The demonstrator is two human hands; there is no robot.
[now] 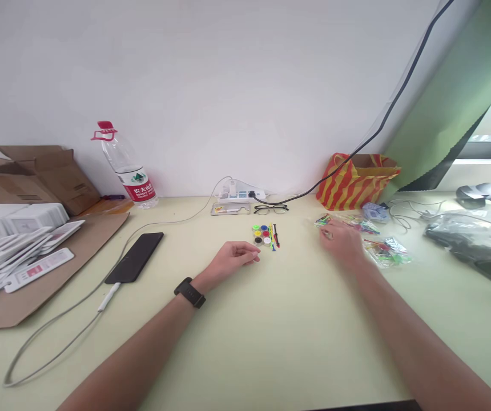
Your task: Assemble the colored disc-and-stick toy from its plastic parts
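- left hand: centre of frame, fingers curled narrow with the tips near the thumb; can't tell if it pinches anything small. Black watch on the wrist.
- right hand: right of centre, motion-blurred, so I can't tell if it's wide or closed. It's touching or just over the clear bags of coloured bits.
- coloured round pieces: tight cluster just up-right of the left hand's fingertips, with thin sticks just beside them. They lie between the two hands.
- Risk: the pieces are small and loose, so a knuckle or wrist sweep from the left hand would likely scatter them.
- Risk: the bags are slippery and crumpled; dragging one could spill its contents or pull the next bag along.
- Risk: the glasses and small clear tray sit just behind the cluster, so a forward reach could bump them.
- Risk: the cable loops across the lower left to the phone; a left forearm snag could tug the phone.
- bottle: upper left, tall and tilted against the wall, well apart from the hands, low risk.
- Open room: the surface is bare across lower centre, between and under the forearms.
- Edges: near edge at the bottom right corner; white cards crowd the left, a dark bag the right.
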